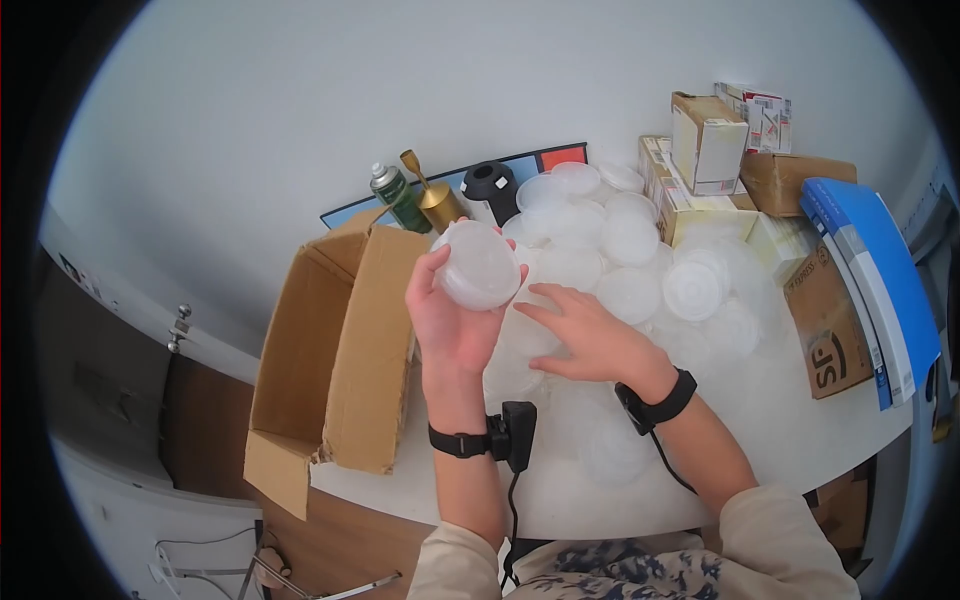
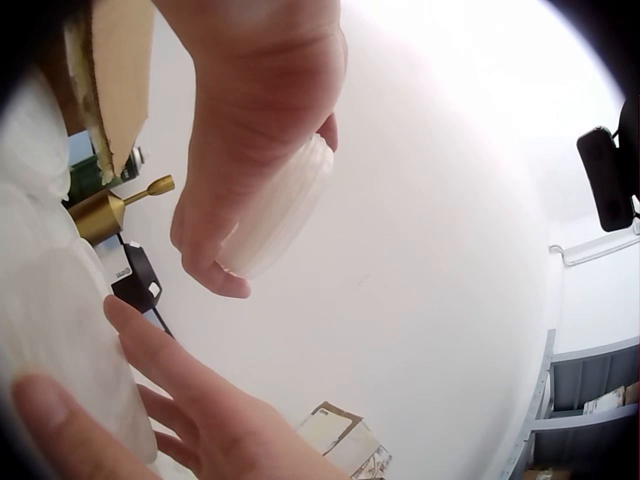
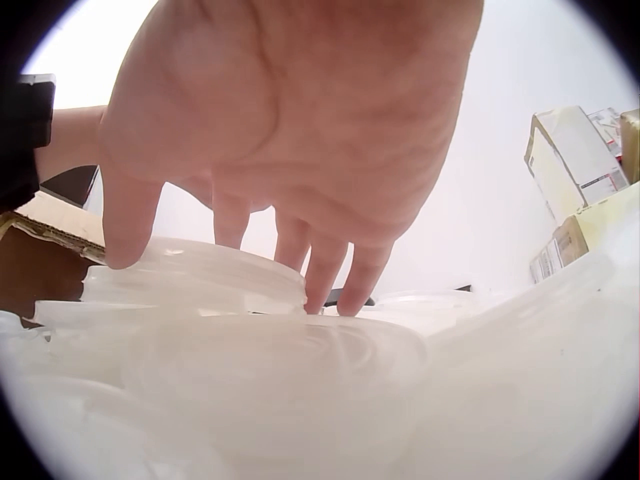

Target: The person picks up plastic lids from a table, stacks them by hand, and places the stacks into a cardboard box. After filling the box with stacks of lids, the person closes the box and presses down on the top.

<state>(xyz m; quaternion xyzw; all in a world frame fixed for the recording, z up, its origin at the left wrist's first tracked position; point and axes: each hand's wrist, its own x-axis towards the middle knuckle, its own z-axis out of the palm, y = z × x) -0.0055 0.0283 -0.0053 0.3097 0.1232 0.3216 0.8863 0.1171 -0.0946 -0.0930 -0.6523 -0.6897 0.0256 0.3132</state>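
Note:
My left hand [image 1: 458, 325] is raised with its palm up and grips a small stack of round translucent plastic lids [image 1: 482, 265]. Seen from the left wrist, the held lids [image 2: 288, 208] lie edge to edge between thumb and fingers. To the right, my right hand [image 1: 605, 342] reaches palm down over a wide pile of similar loose lids [image 1: 632, 296], fingers spread and slightly bent. In the right wrist view its fingertips hang right at the rim of some stacked lids [image 3: 200, 272], with nothing gripped.
An open cardboard box [image 1: 365, 350] stands left of the pile. Behind are a green spray can [image 1: 402, 200], a brass-coloured object [image 1: 440, 205] and a black-and-white device [image 1: 490, 192]. Small cartons [image 1: 708, 145], blue folders [image 1: 870, 270] and a brown box [image 1: 828, 325] line the right side.

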